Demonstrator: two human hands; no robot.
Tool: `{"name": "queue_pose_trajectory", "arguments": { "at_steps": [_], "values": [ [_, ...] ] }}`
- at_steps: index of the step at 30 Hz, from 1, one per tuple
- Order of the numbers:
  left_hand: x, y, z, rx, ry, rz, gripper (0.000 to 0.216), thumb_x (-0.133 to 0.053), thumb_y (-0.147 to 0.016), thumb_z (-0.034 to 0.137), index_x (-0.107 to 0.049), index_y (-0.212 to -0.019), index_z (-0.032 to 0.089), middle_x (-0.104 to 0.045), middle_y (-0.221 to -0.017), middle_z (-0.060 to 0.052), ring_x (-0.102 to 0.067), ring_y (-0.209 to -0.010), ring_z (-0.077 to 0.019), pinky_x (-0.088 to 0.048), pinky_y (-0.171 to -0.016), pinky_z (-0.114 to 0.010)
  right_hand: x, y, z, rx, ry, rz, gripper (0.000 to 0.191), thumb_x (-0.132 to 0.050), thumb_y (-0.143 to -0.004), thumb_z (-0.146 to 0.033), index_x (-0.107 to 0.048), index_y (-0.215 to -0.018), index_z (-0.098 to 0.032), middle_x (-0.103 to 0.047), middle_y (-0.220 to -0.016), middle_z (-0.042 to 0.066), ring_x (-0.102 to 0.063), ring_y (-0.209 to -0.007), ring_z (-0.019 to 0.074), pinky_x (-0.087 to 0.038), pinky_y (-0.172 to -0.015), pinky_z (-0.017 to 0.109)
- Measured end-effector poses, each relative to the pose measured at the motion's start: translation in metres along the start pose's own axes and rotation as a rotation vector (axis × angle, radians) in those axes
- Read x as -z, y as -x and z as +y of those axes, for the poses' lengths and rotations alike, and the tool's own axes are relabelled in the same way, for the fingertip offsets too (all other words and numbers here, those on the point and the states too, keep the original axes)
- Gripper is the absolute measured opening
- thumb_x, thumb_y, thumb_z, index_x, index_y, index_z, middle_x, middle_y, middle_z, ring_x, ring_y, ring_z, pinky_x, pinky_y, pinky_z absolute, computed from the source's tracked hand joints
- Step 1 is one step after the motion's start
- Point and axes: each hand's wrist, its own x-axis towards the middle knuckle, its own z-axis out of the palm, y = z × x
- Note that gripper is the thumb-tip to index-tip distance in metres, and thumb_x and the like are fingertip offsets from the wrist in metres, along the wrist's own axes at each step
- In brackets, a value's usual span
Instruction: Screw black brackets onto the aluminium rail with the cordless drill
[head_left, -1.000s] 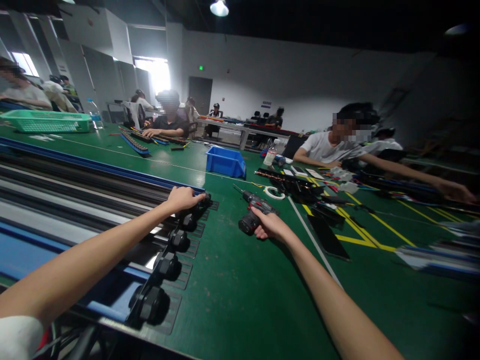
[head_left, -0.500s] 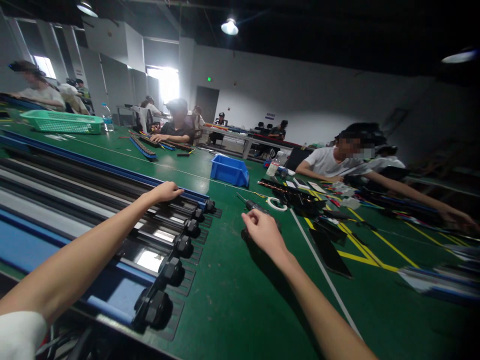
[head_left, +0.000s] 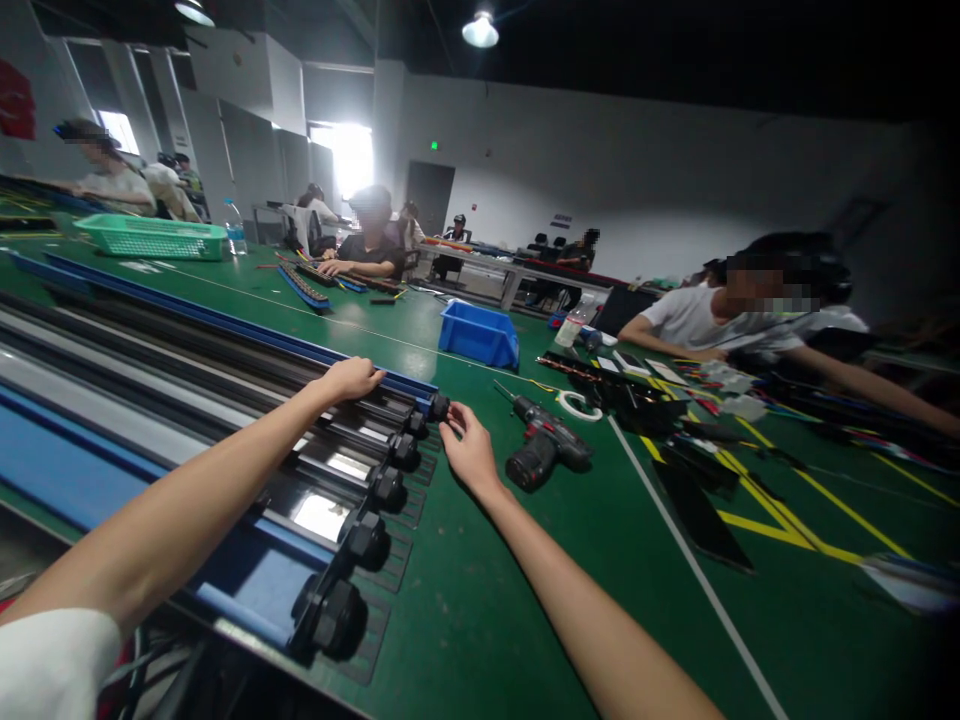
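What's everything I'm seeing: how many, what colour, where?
Flat tabletop: one, green, foreground.
Long ridged bars: several, blue, black, silvery, left.
Chunky end caps: six, black, bars' right ends.
Pistol-shaped drill: one, black-red, centre.
Open plastic bin: one, blue, beyond drill.
Perforated basket: one, green, far left.
Plastic bottles: two, clear, near basket and bin.
Flat ring: one, white, beyond drill.
Jumbled parts: uncountable, mixed, right.
Ceiling lamps: two, white, overhead.
Co-workers: several, light or dark clothing, background.
Left hand: one, bare, on bars.
Right hand: one, bare, at farthest cap.

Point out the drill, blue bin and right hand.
Drill (head_left: 553, 432), head view: on its body.
Blue bin (head_left: 472, 344), head view: near wall.
Right hand (head_left: 473, 450), head view: back of hand.
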Motion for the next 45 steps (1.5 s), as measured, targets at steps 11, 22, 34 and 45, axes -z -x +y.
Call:
{"name": "queue_pose_trajectory", "arguments": {
  "at_steps": [11, 22, 34, 45],
  "values": [
    [-0.002, -0.002, 0.001, -0.003, -0.037, -0.009, 0.067, -0.028, -0.093, 0.061, -0.074, -0.089, 0.012, -0.072, -0.092, -0.021, -0.068, -0.093, -0.0318, -0.046, -0.077, -0.032, 0.005, 0.002, -0.002, 0.035, -0.093, -0.175, 0.049, -0.063, -0.083, -0.025, -0.054, -0.130, -0.018, -0.064, -0.126, 0.008, -0.060, -0.122, 0.0192, -0.047, -0.109, 0.038],
    [-0.002, -0.002, 0.002, 0.003, -0.056, -0.004, 0.065, -0.029, -0.092, 0.059, -0.074, -0.088, 0.012, -0.071, -0.090, -0.020, -0.067, -0.091, -0.0300, -0.046, -0.077, -0.031, 0.007, 0.001, -0.014, 0.139, 0.050, -0.303, 0.037, -0.065, -0.081, -0.023, -0.064, -0.118, -0.019, -0.055, -0.139, 0.010, -0.056, -0.127, 0.0219, -0.046, -0.107, 0.037],
    [-0.001, -0.003, 0.001, 0.001, -0.041, 0.009, 0.063, -0.031, -0.091, 0.061, -0.074, -0.085, 0.015, -0.072, -0.086, -0.017, -0.067, -0.087, -0.0281, -0.045, -0.075, -0.029, 0.008, -0.001, -0.017, 0.111, 0.017, -0.340, 0.035, -0.067, -0.081, -0.026, -0.065, -0.115, -0.020, -0.056, -0.136, 0.009, -0.054, -0.128, 0.0220, -0.047, -0.105, 0.038],
    [-0.001, -0.004, -0.004, -0.020, -0.024, -0.008, 0.064, -0.031, -0.089, 0.064, -0.074, -0.084, 0.017, -0.071, -0.083, -0.015, -0.067, -0.085, -0.0287, -0.044, -0.070, -0.029, 0.007, 0.014, -0.064, 0.253, 0.034, -0.062, 0.022, -0.055, -0.092, -0.026, -0.063, -0.110, -0.019, -0.064, -0.114, 0.009, -0.060, -0.111, 0.0202, -0.049, -0.099, 0.035]
  ]
}}
